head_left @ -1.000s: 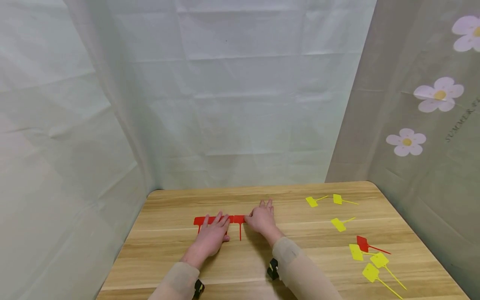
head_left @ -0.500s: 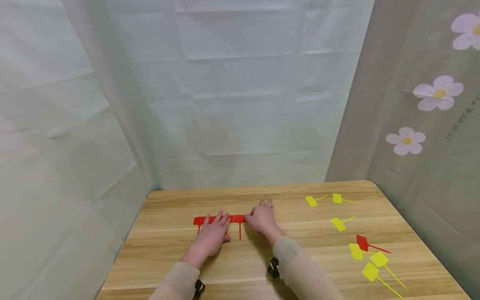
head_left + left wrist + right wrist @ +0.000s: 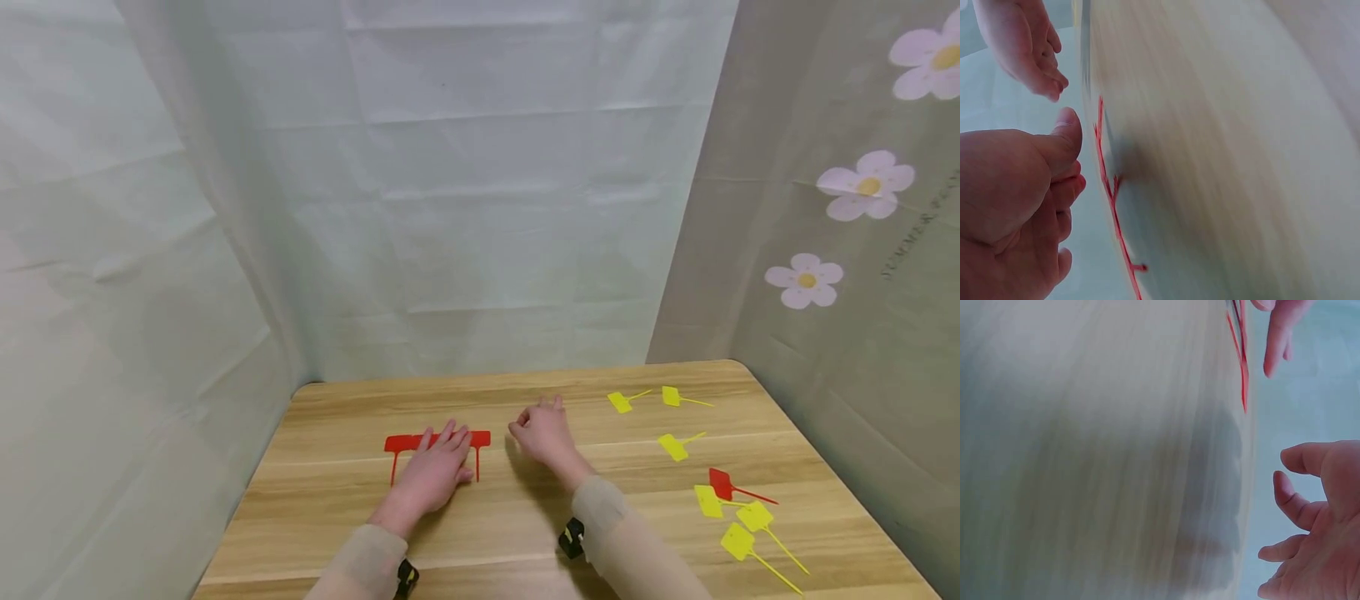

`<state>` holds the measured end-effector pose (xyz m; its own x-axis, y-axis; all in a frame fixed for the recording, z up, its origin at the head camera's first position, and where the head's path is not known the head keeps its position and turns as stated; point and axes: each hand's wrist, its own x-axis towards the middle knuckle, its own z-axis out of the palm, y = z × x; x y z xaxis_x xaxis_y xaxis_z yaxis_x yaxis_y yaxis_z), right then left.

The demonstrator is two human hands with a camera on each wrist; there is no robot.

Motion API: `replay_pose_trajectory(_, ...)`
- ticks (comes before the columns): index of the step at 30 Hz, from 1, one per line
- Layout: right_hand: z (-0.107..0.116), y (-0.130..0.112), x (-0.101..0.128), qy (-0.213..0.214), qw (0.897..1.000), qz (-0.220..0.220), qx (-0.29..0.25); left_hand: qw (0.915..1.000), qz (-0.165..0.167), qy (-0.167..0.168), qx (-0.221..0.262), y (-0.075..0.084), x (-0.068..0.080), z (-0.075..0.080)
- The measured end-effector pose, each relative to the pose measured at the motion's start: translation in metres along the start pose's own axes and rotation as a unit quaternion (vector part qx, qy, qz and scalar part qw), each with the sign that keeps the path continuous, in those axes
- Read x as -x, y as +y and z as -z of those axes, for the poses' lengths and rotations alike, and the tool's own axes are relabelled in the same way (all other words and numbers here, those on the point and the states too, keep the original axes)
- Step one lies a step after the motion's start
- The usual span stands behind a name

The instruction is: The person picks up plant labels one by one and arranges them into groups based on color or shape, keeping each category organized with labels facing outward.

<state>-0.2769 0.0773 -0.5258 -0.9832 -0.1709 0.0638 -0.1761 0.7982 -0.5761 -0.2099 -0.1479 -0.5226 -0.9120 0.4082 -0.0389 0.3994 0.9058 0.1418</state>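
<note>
In the head view, a row of red tags is pressed flat by the left hand at lower centre; the right hand is lifted, loosely curled, empty. One red tag is left among yellow tags at lower right. Wrist views are blurred; an empty right hand is shown.

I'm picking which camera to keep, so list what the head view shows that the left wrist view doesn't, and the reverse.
Only the head view shows the yellow tags at the table's right side, a lone red tag among them, both sleeves, and the flowered curtain. It also shows the left hand lying flat on the row of red tags.

Only the left wrist view shows the left thumb close up, with the red tags edge-on and blurred.

Both show the two hands, the right hand apart from the red row.
</note>
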Motion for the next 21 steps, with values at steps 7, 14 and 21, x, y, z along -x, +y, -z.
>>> replay_pose_trajectory(7,0.02,0.024,0.011,0.015,1.0,-0.008,-0.021,0.9999,-0.011,-0.004,-0.002,0.01,-0.01,-0.003)
replay_pose_trajectory(14,0.036,0.036,0.022,0.02,1.0,-0.009,-0.017,0.9998,-0.016,-0.01,-0.007,0.015,-0.016,-0.007)
replay_pose_trajectory(21,0.04,0.04,0.028,0.009,1.0,-0.016,-0.024,0.9994,-0.011,-0.011,-0.029,0.019,-0.021,-0.012)
